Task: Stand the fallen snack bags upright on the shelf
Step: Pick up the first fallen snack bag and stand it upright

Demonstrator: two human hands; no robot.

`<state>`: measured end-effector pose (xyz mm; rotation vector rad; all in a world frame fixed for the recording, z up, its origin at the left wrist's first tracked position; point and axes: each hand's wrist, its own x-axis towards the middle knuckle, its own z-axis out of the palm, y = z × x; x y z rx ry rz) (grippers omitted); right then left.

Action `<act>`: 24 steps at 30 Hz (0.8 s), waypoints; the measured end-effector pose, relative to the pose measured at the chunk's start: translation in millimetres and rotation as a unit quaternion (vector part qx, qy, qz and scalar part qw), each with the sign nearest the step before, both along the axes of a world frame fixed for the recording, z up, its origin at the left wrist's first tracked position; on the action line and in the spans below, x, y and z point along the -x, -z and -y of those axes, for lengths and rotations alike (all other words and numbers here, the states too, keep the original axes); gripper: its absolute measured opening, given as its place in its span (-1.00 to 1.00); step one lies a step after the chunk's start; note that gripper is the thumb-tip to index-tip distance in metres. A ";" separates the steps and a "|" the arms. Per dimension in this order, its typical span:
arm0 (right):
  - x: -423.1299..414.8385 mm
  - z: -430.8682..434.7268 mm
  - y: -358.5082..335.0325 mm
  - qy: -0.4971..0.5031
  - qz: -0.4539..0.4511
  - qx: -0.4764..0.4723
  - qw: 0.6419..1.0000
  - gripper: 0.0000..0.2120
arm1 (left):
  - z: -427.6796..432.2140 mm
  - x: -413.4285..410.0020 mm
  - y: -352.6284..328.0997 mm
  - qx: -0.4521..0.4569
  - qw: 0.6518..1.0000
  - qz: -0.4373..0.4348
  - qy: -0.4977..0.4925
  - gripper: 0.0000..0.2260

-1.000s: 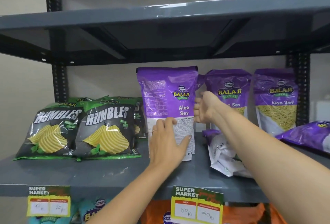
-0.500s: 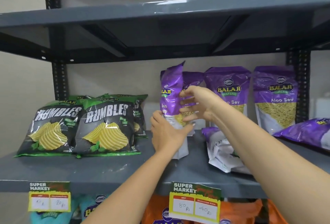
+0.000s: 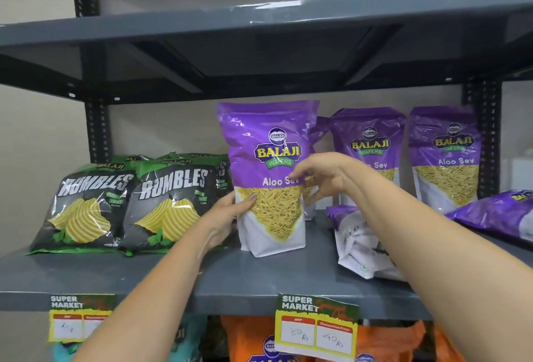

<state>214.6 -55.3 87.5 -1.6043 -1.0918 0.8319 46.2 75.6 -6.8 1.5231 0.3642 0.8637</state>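
A purple Aloo Sev bag stands upright on the grey shelf, front label facing me. My left hand grips its lower left edge with the thumb on the front. My right hand touches its right side, fingers spread. To the right, a purple and white bag lies fallen on the shelf, partly behind my right forearm. Another purple bag lies on its side at the far right. Two Aloo Sev bags stand upright at the back.
Black and green Rumbles chip bags stand at the left of the shelf. An upper shelf hangs close overhead. Price tags hang on the front edge. Orange bags sit on the shelf below.
The purple bag has been turned from its back, through edge-on, to front label facing me. It now stands on its base, and both hands shifted to its sides.
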 end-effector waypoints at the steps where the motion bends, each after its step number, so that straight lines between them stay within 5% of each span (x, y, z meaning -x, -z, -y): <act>1: -3.3 -1.5 2.9 -0.007 0.029 -0.005 1.000 -0.76 | -3.1 1.3 -0.2 -0.003 1.000 -0.007 -0.007 -0.78; 4: -7.9 -2.3 10.0 0.019 0.079 -0.049 0.995 -0.62 | -4.3 1.8 -1.6 -0.003 0.999 0.015 -0.031 -0.80; 12: -6.7 1.9 14.6 0.030 0.092 -0.098 0.990 -0.67 | 2.0 -0.8 4.2 -0.038 0.994 0.022 -0.099 -0.75; 15: -4.4 10.4 14.9 0.011 0.046 -0.042 0.998 -0.75 | 4.2 4.5 4.9 -0.031 0.997 -0.009 -0.071 -0.85; 17: -1.8 12.5 19.3 -0.020 0.043 0.020 0.999 -0.77 | 5.2 9.7 7.2 -0.038 0.997 -0.055 -0.033 -0.66; 20: 4.8 11.8 23.5 -0.017 0.090 0.055 0.994 -0.47 | 6.0 14.4 11.8 -0.071 0.990 -0.123 -0.016 -0.30; 24: -0.4 3.8 29.2 -0.012 0.135 0.071 0.988 0.01 | 10.2 22.5 14.3 -0.071 0.990 -0.121 -0.014 -0.16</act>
